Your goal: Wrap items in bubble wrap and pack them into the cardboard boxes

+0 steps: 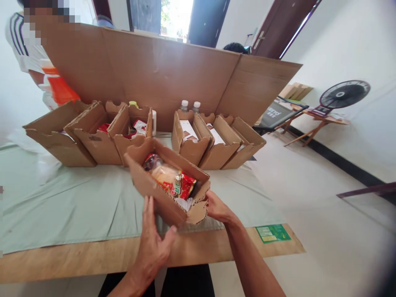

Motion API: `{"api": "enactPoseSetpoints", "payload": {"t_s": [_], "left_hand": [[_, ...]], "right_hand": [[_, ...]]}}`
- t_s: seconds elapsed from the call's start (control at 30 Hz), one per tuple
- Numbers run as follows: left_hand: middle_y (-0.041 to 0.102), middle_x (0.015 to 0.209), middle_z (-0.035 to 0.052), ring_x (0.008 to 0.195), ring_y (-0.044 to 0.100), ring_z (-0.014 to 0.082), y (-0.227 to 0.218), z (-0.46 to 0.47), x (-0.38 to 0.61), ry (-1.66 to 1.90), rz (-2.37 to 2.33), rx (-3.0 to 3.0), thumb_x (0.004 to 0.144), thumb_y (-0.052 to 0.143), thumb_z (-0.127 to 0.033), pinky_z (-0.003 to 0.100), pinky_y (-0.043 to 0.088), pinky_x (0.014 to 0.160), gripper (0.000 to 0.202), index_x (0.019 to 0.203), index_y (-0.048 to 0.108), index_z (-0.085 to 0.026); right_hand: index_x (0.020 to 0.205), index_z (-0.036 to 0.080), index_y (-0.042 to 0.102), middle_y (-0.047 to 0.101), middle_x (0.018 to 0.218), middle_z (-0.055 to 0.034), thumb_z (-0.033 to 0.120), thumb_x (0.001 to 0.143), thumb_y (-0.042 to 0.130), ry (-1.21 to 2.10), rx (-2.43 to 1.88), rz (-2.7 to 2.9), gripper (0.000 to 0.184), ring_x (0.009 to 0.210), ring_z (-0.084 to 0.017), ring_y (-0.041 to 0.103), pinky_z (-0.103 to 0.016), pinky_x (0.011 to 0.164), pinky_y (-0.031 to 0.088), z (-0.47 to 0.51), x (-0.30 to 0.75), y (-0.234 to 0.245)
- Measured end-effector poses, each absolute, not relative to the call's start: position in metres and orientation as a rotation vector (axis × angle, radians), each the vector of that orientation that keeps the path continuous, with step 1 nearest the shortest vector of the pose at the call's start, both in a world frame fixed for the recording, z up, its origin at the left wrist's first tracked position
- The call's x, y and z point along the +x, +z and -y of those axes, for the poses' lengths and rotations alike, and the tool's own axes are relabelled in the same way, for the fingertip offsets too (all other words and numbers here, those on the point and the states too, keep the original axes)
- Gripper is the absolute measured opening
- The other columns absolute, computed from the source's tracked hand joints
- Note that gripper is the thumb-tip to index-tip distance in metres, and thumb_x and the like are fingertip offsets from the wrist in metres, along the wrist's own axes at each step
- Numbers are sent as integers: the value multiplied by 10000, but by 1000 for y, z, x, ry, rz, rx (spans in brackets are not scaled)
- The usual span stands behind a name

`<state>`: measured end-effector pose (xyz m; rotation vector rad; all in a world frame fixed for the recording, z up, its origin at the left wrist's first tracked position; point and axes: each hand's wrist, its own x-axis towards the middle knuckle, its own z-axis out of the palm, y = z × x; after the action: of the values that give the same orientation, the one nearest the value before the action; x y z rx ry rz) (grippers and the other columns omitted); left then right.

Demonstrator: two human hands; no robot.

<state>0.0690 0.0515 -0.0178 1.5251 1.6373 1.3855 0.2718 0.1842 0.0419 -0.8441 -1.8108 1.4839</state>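
A narrow open-topped cardboard box point(167, 206) is held at a slant over the near part of the table. Inside lies a red printed food packet point(184, 185) with a clear section showing something pale, and some white plastic beside it. My left hand point(154, 241) presses its fingers along the box's left wall, with the thumb by the near lower corner. At the near right end, my right hand point(218, 207) grips the box, its fingertips partly hidden behind the cardboard. The box's far end comes close to the row of similar boxes.
Several cardboard bins stand in two groups, left point(82, 152) and right point(192, 152), before a tall cardboard screen point(173, 78). Bottles point(185, 105) show behind the right group. A green cloth point(93, 198) covers the table. A fan point(343, 95) stands at right; a person point(21, 41) at left.
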Motion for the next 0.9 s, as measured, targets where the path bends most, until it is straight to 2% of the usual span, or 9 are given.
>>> {"api": "enactPoseSetpoints", "payload": {"t_s": [0.1, 0.23, 0.47, 0.57, 0.63, 0.7, 0.77, 0.83, 0.9], "left_hand": [[173, 1716, 165, 1581, 202, 391, -17, -68, 78, 1305, -1593, 1614, 877, 677, -374, 657, 277, 1237, 962, 1636, 91, -299], [266, 1685, 182, 1553, 286, 385, -18, -77, 72, 1260, -1585, 1650, 814, 734, -365, 628, 318, 1227, 1027, 1631, 120, -264], [513, 1522, 186, 1373, 549, 304, -8, -102, 39, 1264, -1579, 1600, 939, 560, -345, 520, 477, 1115, 602, 1500, 394, -203], [558, 1481, 181, 1280, 617, 272, 3, -117, 27, 1201, -1588, 1642, 930, 526, -351, 459, 513, 1054, 553, 1450, 457, -179], [636, 1390, 167, 1149, 682, 251, 13, -130, 18, 1112, -1700, 1657, 916, 507, -382, 404, 549, 946, 548, 1419, 497, -165], [730, 1219, 134, 977, 719, 245, 22, -147, 7, 986, -1863, 1647, 890, 517, -425, 365, 545, 823, 504, 1318, 596, -172], [777, 990, 105, 846, 710, 260, 28, -170, -5, 888, -2011, 1616, 861, 545, -465, 350, 501, 735, 395, 1092, 710, -189], [755, 796, 89, 762, 683, 267, 31, -196, -14, 845, -2095, 1580, 850, 561, -490, 336, 442, 678, 332, 848, 730, -204], [710, 680, 70, 694, 650, 245, 31, -221, -17, 819, -2140, 1554, 865, 543, -495, 314, 388, 632, 358, 708, 697, -212]], "right_hand": [[1336, 228, 635, 729, 1242, -131, 574, 733, 854, 1359, -967, 1729, 729, 1086, -293, 712, -400, 860, 613, -172, 280, 28], [1261, 227, 650, 760, 1120, -93, 530, 796, 804, 1201, -1090, 1668, 576, 935, -247, 729, -368, 823, 607, -164, 271, 11], [1119, 205, 661, 757, 1058, -79, 492, 773, 813, 1040, -1207, 1646, 474, 856, -229, 707, -339, 746, 599, -171, 237, 7], [1062, 199, 661, 752, 986, -67, 477, 768, 806, 983, -1242, 1659, 430, 775, -210, 692, -321, 683, 590, -182, 230, 7], [1070, 197, 659, 745, 990, -71, 437, 803, 759, 908, -1254, 1684, 372, 785, -205, 692, -309, 666, 583, -193, 224, 3], [1082, 194, 659, 735, 1019, -85, 382, 853, 678, 832, -1266, 1697, 297, 853, -211, 697, -316, 706, 584, -204, 219, -2], [1051, 191, 663, 727, 999, -93, 333, 883, 613, 782, -1290, 1697, 226, 890, -218, 693, -339, 763, 581, -212, 213, -8], [997, 193, 665, 722, 957, -92, 302, 890, 586, 763, -1303, 1707, 172, 881, -221, 689, -349, 778, 574, -214, 210, -13], [960, 201, 667, 718, 941, -87, 279, 886, 578, 751, -1291, 1738, 140, 877, -219, 686, -344, 781, 570, -213, 209, -16]]}}
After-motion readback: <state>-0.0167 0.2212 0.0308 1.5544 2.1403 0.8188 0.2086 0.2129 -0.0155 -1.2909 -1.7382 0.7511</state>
